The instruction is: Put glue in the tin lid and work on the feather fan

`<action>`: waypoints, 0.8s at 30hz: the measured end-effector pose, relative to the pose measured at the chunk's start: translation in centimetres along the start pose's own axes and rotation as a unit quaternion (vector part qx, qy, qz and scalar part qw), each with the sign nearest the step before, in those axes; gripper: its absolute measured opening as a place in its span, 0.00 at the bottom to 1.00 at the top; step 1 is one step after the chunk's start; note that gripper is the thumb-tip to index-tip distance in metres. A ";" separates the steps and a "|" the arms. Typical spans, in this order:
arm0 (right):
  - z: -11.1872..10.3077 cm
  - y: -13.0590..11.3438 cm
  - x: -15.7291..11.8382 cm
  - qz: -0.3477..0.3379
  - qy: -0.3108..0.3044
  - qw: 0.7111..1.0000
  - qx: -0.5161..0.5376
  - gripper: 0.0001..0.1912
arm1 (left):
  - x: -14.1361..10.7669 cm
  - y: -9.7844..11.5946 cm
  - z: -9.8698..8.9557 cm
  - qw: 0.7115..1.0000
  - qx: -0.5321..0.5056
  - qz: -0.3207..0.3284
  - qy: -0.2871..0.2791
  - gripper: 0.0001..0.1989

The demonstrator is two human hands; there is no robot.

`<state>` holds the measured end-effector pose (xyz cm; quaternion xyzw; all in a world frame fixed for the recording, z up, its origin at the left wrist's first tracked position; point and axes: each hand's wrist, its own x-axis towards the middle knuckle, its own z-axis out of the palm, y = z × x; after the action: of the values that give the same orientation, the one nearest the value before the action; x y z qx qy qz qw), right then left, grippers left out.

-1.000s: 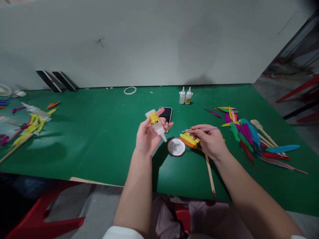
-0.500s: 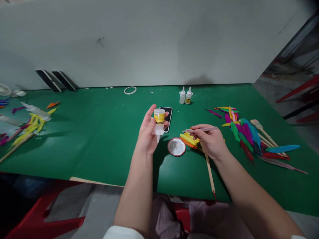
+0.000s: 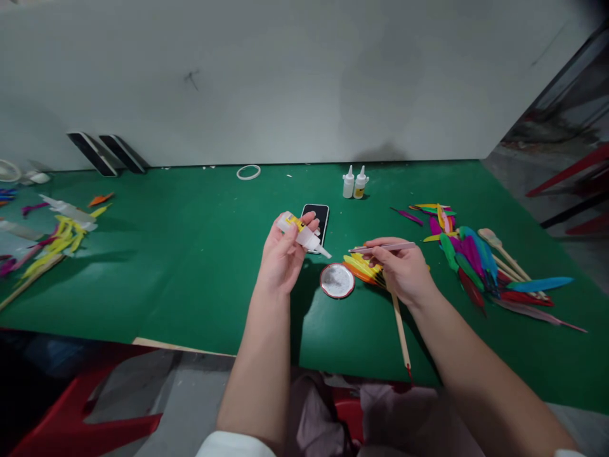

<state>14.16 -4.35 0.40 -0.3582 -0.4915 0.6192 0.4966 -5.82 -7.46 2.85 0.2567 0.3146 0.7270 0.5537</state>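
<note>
One small plastic bottle, cloudy white with a yellow label, lies tilted in the left hand, in front of the phone. Its body is round and its thin nozzle slants down to the right, apart from the dish. The left fingers are curled around the bottle, thumb against its side. The right hand pinches slim, smooth tweezers between thumb and fingers, their narrow tip pointing left above soft yellow and orange feathers. Below that hand, a straight, pale wooden stick runs from the feathers toward the table's near edge, ending in a red cord. Just left of the feathers sits the dish, round and shallow, red-rimmed, greyish white inside. Farther back, two small nozzle bottles stand upright, side by side, near a thin white ring. To the right, glossy, many-coloured feathers overlap beside wooden sticks on the smooth green table.
</note>
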 end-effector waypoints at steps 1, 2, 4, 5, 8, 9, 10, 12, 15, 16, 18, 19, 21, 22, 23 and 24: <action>0.0 0.0 0.0 0.000 0.001 1.000 0.000 0.08 | 0.0 -0.1 0.0 1.000 0.007 -0.002 0.001 0.14; 0.0 0.0 0.0 -0.001 0.001 1.000 0.000 0.08 | 0.0 -0.1 0.0 1.000 0.010 0.000 0.003 0.15; 0.0 0.1 0.0 -0.005 -0.002 1.000 0.003 0.08 | 0.1 -0.2 -0.1 1.000 0.012 0.004 0.004 0.17; 0.0 0.1 0.0 -0.006 -0.003 1.000 0.005 0.08 | 0.1 -0.2 -0.1 1.000 0.014 0.004 -0.001 0.18; 0.0 0.2 0.0 -0.005 -0.002 1.000 0.004 0.08 | 0.0 -0.3 0.1 0.999 0.020 0.002 -0.033 0.20; 0.0 0.2 0.1 -0.005 -0.002 1.000 0.002 0.08 | 0.0 -0.3 0.2 0.999 0.019 0.007 -0.046 0.19; 0.0 0.2 0.1 -0.005 -0.002 1.000 0.002 0.08 | 0.0 -0.4 0.3 0.998 0.015 0.013 -0.058 0.18; 0.0 0.2 0.1 -0.006 -0.004 1.000 0.005 0.08 | -0.1 -0.4 0.5 0.997 0.002 0.026 -0.074 0.18; -0.1 0.2 0.0 -0.007 -0.010 1.000 0.012 0.07 | -0.3 -0.2 0.7 0.996 -0.008 0.022 -0.087 0.15; -0.1 0.2 0.0 -0.007 -0.010 1.000 0.012 0.07 | -0.4 0.0 0.7 0.995 -0.007 0.012 -0.094 0.14; -0.1 0.1 0.0 -0.005 -0.008 1.000 0.010 0.07 | -0.5 0.4 0.6 0.994 -0.007 -0.013 -0.108 0.12; 0.0 0.1 0.0 -0.005 -0.007 1.000 0.009 0.07 | -0.6 0.6 0.6 0.994 -0.006 -0.021 -0.110 0.12; 0.0 0.0 0.0 -0.005 -0.005 1.000 0.009 0.07 | -0.6 0.8 0.3 0.994 0.010 -0.022 -0.104 0.12; 0.0 0.0 0.0 -0.005 -0.005 1.000 0.010 0.07 | -0.6 0.8 0.2 0.995 0.026 -0.016 -0.097 0.12; 0.0 0.0 0.0 -0.005 -0.006 1.000 0.011 0.07 | -0.5 0.8 0.1 0.995 0.048 -0.007 -0.088 0.12; 0.0 0.0 0.0 -0.006 -0.008 1.000 0.013 0.07 | -0.4 0.7 -0.1 0.994 0.074 0.002 -0.080 0.13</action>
<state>14.10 -4.33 0.37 -0.3440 -0.4890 0.6256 0.5011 -6.19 -7.99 3.30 0.3549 0.3211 0.6802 0.5551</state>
